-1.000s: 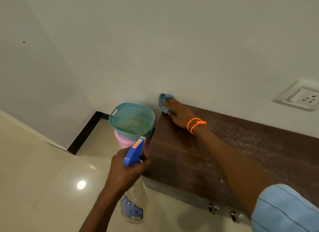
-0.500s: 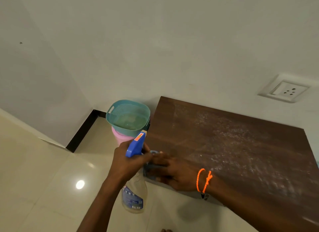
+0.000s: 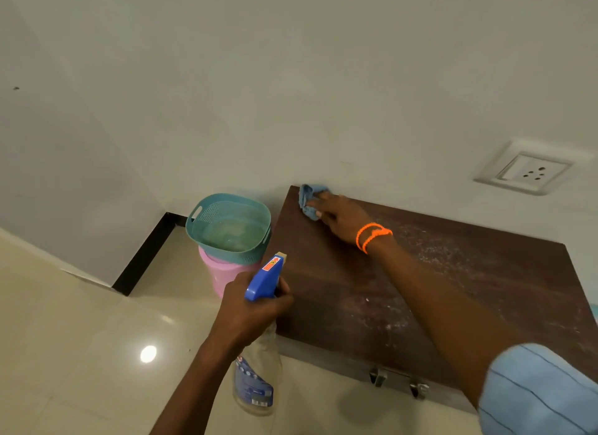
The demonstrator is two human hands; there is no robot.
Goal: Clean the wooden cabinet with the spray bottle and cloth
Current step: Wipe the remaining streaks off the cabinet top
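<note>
The wooden cabinet (image 3: 372,298) top is filling four o'clock, dust speckling its right half. At twelve o'clock on it, the right hand (image 3: 339,216) is pressing the cloth (image 3: 309,200) into the back-left corner against the wall. Best sweeping rightward with overlapping strokes, where bare top is lying open. The left hand (image 3: 249,311) is gripping the spray bottle (image 3: 259,353) at six o'clock, off the front edge.
</note>
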